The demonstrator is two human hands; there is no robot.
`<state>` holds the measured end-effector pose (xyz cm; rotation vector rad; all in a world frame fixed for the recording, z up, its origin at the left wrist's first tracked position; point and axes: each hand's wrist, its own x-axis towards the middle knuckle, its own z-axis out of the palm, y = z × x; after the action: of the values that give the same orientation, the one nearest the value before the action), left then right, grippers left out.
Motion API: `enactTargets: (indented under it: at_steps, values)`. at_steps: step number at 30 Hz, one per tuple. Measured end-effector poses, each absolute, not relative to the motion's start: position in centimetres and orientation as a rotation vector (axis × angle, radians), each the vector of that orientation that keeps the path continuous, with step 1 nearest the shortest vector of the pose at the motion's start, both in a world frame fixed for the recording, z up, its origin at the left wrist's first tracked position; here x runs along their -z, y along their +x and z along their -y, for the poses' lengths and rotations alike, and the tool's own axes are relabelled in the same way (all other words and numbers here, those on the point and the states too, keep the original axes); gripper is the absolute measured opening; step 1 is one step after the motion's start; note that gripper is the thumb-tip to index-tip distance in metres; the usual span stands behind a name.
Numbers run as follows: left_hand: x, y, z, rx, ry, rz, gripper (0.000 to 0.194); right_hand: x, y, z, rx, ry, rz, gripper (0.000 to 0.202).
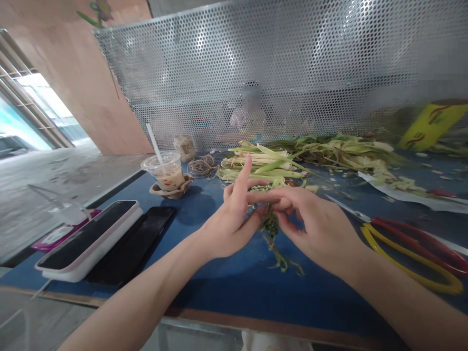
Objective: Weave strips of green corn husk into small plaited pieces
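Both hands meet over the middle of the blue table around a small dried green plant bundle (270,225). My left hand (236,214) pinches it from the left, with one finger pointing up. From the right, my right hand (310,214) closes its thumb and fingers on the same bundle. Thin, curly ends hang below the fingers, and part of the bundle is hidden by them. Just beyond lies a pile of pale green stalks and leaves (256,163). Scissors with red and yellow handles (373,226) lie beside my right forearm.
An iced drink cup (166,173) with a straw sits in a cardboard holder at left, near coiled twine (202,166). Phones (133,248) and a white-edged case (91,239) lie nearer. More leaves (340,153) and a yellow roll (433,124) are at right. A perforated metal panel (256,63) stands behind.
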<state>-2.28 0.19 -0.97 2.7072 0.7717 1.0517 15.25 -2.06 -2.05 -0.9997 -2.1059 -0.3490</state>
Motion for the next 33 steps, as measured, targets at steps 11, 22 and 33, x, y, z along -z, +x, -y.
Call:
enactTargets:
  at_steps: [11, 22, 33]
  values:
    - [1.8, -2.4, -1.1, -1.008, 2.563, -0.925, 0.075, 1.9, 15.0, 1.8, 0.361, -1.092, 2.183, 0.03]
    - [1.6, -3.2, -1.6, -0.906, 2.458, -0.913, 0.08, 2.1, 15.3, 2.0, 0.399, -0.89, 2.346, 0.021]
    - [0.8, -2.7, -0.4, -1.022, 2.532, -0.862, 0.084, 1.3, 15.8, 1.9, 0.037, -1.014, 2.266, 0.027]
